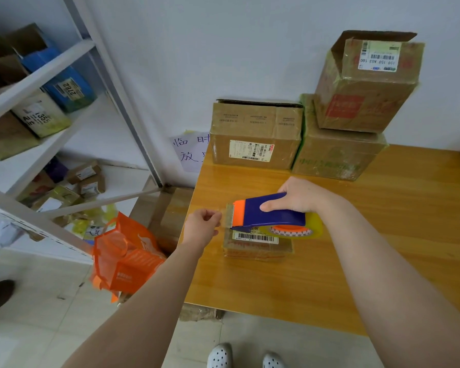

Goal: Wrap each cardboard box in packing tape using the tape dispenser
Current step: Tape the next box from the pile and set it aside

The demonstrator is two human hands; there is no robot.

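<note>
A small flat cardboard box with a barcode label lies on the wooden table. Just above it hangs the tape dispenser, blue with an orange blade end and a yellowish tape roll underneath. My right hand grips the dispenser's blue body from the right. My left hand, at the table's left edge, pinches the free end of clear tape coming off the blade.
Three larger taped cardboard boxes stand at the table's back against the wall, one stacked on another. An orange bag and a box sit on the floor left of the table. White shelving with parcels fills the left.
</note>
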